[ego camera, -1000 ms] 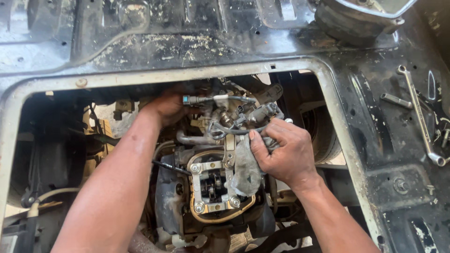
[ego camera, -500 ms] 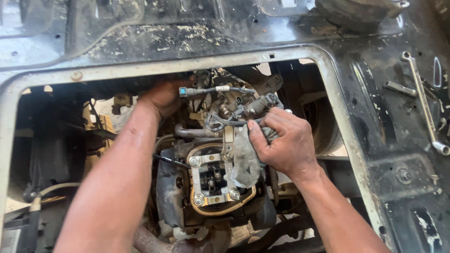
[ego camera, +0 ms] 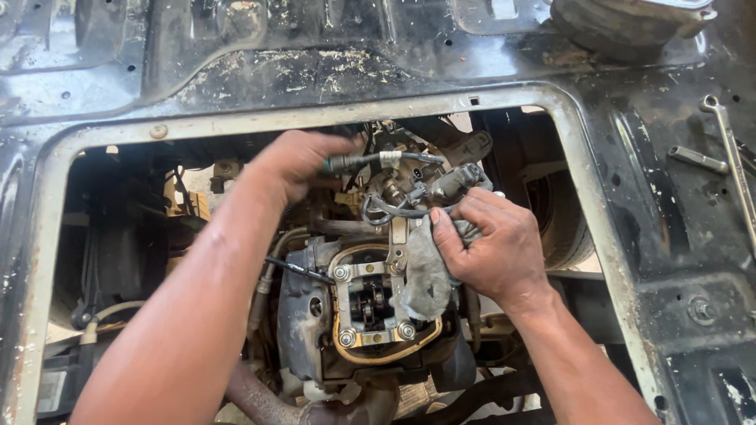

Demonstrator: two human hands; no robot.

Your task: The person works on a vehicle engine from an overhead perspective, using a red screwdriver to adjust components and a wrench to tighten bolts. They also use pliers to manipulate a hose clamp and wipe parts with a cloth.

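The person is leaning over a big rectangular opening in a grimy black metal floor panel (ego camera: 260, 75), with a small engine (ego camera: 370, 315) sitting down in the hole. Its cover is off, so the rocker area shows inside an orange-brown gasket line, with four bolts at the corners.

The right hand (ego camera: 492, 248) is closed around a dirty grey rag (ego camera: 425, 271), fingers curled over the top of it and pressing it against the upper right edge of the open head. The rag hangs down from the fist and covers part of the right side of that opening, touching the metal there.

The left hand (ego camera: 295, 161) reaches in from the lower left, up behind the engine, and sits right against a metal pipe fitting with a white band (ego camera: 378, 160). The fingers are bent around something at that spot, but it's hard to tell exactly what they're gripping since the knuckles hide it. A tangle of dark hoses and a connector (ego camera: 453, 182) lies between the two hands, just above the rag.

Off to the right, a long spanner (ego camera: 732, 169) and a shorter tool (ego camera: 697, 160) lie on the panel, well away from both hands. A dark rubbery part with a metal rim (ego camera: 622, 24) sits at the top right corner.
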